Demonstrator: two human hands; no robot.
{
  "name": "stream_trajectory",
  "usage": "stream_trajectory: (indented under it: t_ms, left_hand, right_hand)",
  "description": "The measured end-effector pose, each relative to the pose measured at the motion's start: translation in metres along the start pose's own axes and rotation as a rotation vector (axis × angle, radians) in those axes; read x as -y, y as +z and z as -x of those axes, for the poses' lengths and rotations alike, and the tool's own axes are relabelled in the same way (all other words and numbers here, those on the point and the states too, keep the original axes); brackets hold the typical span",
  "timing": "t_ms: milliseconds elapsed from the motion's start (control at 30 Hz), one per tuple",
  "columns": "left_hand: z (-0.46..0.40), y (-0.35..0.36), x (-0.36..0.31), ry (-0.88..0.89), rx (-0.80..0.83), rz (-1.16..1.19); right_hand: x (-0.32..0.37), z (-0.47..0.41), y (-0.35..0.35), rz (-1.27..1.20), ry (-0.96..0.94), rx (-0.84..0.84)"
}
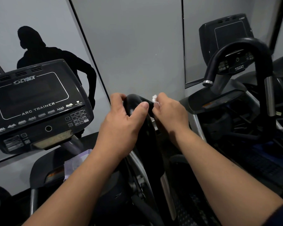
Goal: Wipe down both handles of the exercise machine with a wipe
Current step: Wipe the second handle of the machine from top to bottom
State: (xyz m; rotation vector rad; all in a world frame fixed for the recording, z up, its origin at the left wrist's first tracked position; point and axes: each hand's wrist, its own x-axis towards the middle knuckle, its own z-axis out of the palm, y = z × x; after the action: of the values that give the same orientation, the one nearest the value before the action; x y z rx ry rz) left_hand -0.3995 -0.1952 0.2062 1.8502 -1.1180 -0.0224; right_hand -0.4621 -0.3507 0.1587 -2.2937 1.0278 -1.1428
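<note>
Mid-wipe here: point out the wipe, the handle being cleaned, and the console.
wipe (154, 99), head view, on the white crumpled bit above the right hand's fingers.
handle (134, 99), head view, on the black curved top between the hands.
console (31, 95), head view, on its dark screen.

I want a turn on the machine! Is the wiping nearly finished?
Not yet. The left hand grips the black handle at its top bend, while the right hand pinches a small white wipe against it, so this handle is being wiped now. Nothing shows any handle finished. The machine's other handle is out of view and may still need wiping.
</note>
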Motion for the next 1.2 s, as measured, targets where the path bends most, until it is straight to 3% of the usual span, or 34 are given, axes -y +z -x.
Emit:
stream_trajectory:
  t_ms: [367,500,600,733,1100,1200]
  left_hand:
    - [0.0,0.003,0.002,0.014,-0.009,0.016]
    - [0.0,0.004,0.003,0.021,-0.025,0.035]
    - [0.001,0.004,0.003,0.019,-0.027,0.042]
    - [0.002,0.004,0.004,0.018,-0.034,0.05]
    - [0.004,0.004,0.002,0.01,-0.023,0.065]
    - [0.004,0.004,0.002,0.021,-0.022,0.057]
  right_hand:
    - [-0.029,0.02,0.006,-0.103,0.075,-0.151]
    - [-0.023,0.028,0.014,-0.066,-0.014,-0.149]
    - [-0.029,0.026,0.013,-0.137,0.059,-0.202]
    - [-0.02,0.034,0.019,-0.124,-0.026,-0.185]
    - [-0.041,0.039,0.018,-0.241,0.139,-0.247]
    - [-0.035,0.049,0.022,-0.211,0.055,-0.201]
